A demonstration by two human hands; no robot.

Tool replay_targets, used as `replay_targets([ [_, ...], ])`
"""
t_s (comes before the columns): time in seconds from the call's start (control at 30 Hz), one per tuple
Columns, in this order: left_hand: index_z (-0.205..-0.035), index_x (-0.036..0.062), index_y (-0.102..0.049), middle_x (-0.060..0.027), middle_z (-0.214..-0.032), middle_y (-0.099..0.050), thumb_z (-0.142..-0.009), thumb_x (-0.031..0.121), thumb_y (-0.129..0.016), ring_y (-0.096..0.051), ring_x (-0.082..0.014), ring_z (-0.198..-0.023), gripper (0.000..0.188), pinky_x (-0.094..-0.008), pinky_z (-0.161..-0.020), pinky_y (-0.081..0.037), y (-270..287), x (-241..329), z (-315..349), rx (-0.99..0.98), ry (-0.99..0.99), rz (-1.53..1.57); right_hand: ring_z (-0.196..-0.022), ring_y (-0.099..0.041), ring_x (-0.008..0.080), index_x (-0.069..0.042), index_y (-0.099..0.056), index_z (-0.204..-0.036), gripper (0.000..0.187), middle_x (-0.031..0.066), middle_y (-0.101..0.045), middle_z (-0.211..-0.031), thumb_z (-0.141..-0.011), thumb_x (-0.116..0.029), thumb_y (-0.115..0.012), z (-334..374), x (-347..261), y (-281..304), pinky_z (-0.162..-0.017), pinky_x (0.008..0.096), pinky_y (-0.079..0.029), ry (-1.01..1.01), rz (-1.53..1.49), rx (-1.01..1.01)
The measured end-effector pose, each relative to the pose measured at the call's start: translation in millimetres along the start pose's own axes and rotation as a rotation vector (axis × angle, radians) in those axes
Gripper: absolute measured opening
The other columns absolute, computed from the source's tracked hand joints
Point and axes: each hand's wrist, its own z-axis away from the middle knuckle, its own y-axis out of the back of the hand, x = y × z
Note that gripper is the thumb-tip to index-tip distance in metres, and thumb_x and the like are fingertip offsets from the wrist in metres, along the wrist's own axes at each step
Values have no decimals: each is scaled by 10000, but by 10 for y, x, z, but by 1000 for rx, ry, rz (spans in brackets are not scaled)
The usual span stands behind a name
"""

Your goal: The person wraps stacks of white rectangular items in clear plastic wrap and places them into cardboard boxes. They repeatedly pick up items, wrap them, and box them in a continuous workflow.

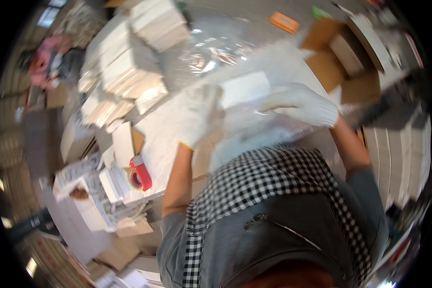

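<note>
A flat white rectangular piece [246, 89] lies between my two hands above the worktable [156, 134]. My left hand [201, 113], in a white knitted glove, is at its left edge. Motion smears those fingers, so their grip cannot be made out. My right hand [300, 103], gloved the same way, comes in from the right with its fingers bent and pressed together at a clear plastic bag [254, 127]. This bag is see-through and blurred, and spreads below the white piece towards my checked apron [259, 168].
Tall stacks of white flat pieces [129, 62] stand at the far left. A red tape dispenser [140, 174] sits at the table's left edge. Shiny clear film [221, 53] lies beyond my hands. An open cardboard box [343, 60] is at the far right, an orange box [284, 22] at the back.
</note>
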Motion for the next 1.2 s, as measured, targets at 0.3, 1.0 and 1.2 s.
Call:
replay_targets([
  [0.3, -1278, 119, -732, -170, -1293, -695, -862, 420, -772, -619, -364, -1233, 515, -469, -1052, -486, -562, 512, -232, 698, -251, 696, -956, -613, 155, 38, -717, -1142, 249, 62, -684, -1032, -971, -94, -593, -304, 588, 55, -894, 282, -488, -285, -300, 468],
  [1.0, -1014, -10, -767, 36, -718, -611, -966, 217, -715, -502, -43, -590, 238, -246, -509, -391, -556, 356, -885, 516, 358, 1433, -578, -470, 64, -62, -600, -1056, 316, -12, -565, -784, -1060, -378, -610, -1193, 1711, -213, -476, 223, -374, -797, -1105, 428],
  [1.2, -980, -22, -761, -20, -794, -653, -939, 202, -720, -553, -92, -686, 232, -263, -607, -421, -785, 189, -1073, 523, 340, 1439, -571, -438, 56, -87, -595, -930, 234, -26, -539, -761, -1047, -289, -605, -1138, 1968, -259, -468, 223, -338, -518, -819, 243],
])
